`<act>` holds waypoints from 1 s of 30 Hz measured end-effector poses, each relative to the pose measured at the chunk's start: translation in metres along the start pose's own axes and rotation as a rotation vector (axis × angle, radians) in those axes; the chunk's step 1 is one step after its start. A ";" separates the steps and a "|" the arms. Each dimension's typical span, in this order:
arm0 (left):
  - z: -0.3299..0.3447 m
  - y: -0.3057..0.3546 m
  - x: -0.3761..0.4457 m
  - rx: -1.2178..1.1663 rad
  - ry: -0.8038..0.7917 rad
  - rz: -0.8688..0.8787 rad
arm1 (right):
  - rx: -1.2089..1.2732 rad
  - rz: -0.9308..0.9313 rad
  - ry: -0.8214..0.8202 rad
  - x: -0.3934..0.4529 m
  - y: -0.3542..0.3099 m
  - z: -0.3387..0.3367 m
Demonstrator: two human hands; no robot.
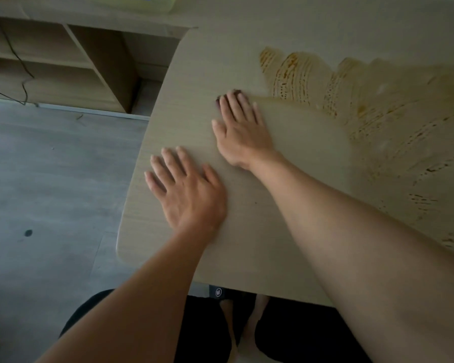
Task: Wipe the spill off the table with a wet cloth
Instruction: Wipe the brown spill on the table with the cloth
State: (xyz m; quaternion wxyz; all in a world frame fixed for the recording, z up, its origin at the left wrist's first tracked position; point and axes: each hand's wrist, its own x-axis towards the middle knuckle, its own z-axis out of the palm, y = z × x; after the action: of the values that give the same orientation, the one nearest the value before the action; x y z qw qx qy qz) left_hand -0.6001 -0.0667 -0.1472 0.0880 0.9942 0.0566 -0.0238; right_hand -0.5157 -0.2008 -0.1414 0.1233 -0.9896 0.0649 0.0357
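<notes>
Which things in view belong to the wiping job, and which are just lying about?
Job: spill, table, left hand, right hand. No cloth clearly visible.

Lying about: shelf unit, black cable, yellow container.

We see a pale beige worktop (194,82) with fine wood grain. Across its right part the spill (378,106) spreads amber-brown in fanned, streaked arcs dotted with darker brown specks. The floor (50,166) is grey with a dark spot. The shelf unit (63,66) is light tan, crossed by a black cable (16,55).
</notes>
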 end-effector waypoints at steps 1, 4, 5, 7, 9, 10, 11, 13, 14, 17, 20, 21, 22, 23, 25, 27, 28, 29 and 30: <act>0.000 0.000 0.000 0.004 0.004 0.001 | -0.011 -0.027 -0.002 0.007 -0.003 0.000; 0.000 -0.001 0.001 0.004 0.002 0.004 | -0.029 -0.030 -0.007 0.023 -0.002 -0.003; 0.000 -0.001 0.002 0.005 0.003 0.000 | -0.021 -0.010 -0.006 0.025 -0.001 -0.005; -0.002 0.000 0.002 0.001 0.003 -0.005 | 0.002 0.055 0.004 0.026 0.004 -0.007; -0.003 0.000 0.001 -0.005 0.003 -0.004 | 0.017 0.149 0.025 0.024 0.018 -0.011; -0.003 0.000 0.001 -0.007 0.001 -0.003 | 0.021 0.201 0.036 0.020 0.029 -0.013; -0.003 0.000 0.001 -0.007 -0.002 -0.003 | 0.024 0.250 0.042 0.016 0.041 -0.015; -0.005 -0.001 0.001 -0.005 -0.011 0.001 | 0.027 0.330 0.054 0.002 0.063 -0.019; -0.005 -0.001 0.000 -0.007 -0.015 0.004 | 0.028 0.362 0.064 -0.005 0.074 -0.020; -0.006 0.000 0.000 -0.011 -0.011 0.000 | 0.024 0.442 0.096 -0.027 0.104 -0.022; -0.005 0.001 0.000 -0.015 -0.003 -0.005 | 0.002 0.487 0.119 -0.037 0.132 -0.025; -0.004 0.002 0.000 -0.015 0.001 -0.006 | -0.003 0.499 0.119 -0.035 0.138 -0.026; -0.003 0.002 0.000 -0.013 0.002 -0.007 | -0.003 0.511 0.114 -0.032 0.142 -0.027; -0.002 0.002 0.000 -0.010 0.003 -0.009 | -0.003 0.521 0.109 -0.026 0.144 -0.028; -0.002 0.002 0.000 -0.006 0.007 -0.009 | -0.002 0.534 0.100 -0.011 0.141 -0.030; -0.001 0.002 0.000 -0.003 0.005 -0.007 | 0.001 0.514 0.089 0.007 0.131 -0.031; -0.001 0.002 -0.001 0.000 0.002 -0.005 | -0.002 0.489 0.084 0.016 0.124 -0.031; -0.002 0.002 0.000 0.002 -0.002 -0.003 | -0.005 0.459 0.077 0.024 0.115 -0.030; -0.002 0.002 0.000 0.004 -0.005 -0.002 | -0.006 0.426 0.070 0.033 0.104 -0.028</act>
State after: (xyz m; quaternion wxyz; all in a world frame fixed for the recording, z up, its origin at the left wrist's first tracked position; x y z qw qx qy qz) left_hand -0.6002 -0.0683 -0.1453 0.0859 0.9943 0.0571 -0.0267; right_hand -0.4959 -0.3122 -0.1418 0.1079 -0.9546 0.2765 0.0268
